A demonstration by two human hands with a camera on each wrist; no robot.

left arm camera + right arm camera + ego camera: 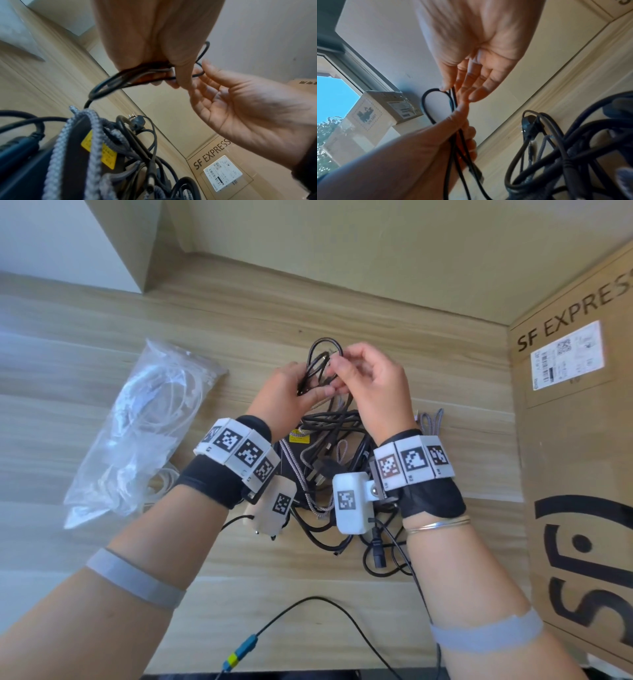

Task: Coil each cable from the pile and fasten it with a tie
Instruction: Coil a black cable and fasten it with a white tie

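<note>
From the head camera, a clear plastic bag (137, 433) of white ties lies on the wooden table (342, 313) to the left, and a cardboard box (579, 440) marked SF EXPRESS stands at the right edge. Between the forearms a pile of cables (329, 460), black and grey-braided, lies tangled on the table directly beneath the raised hands. Above that pile, the left hand (287, 397) grips a thin black cable (320, 361) gathered into several loops, fingers curled round the bundle; the right hand (370, 385) pinches the loops' upper part with thumb and fingertips.

In the left wrist view, the left hand (154, 40) clamps the black cable (111, 83), whose strands run out below the palm towards the pile (96, 148). The right hand (240, 102) meets it with fingers bent round a strand. The box (221, 170) shows behind.

In the right wrist view, the right hand (477, 47) pinches the top of a rounded loop of the cable (426, 108) between thumb and forefinger, its other fingers nearly straight. The left hand (436, 146) holds the strands below. A small carton (373, 112) sits by the window, and the pile (565, 155) fills the lower right.
</note>
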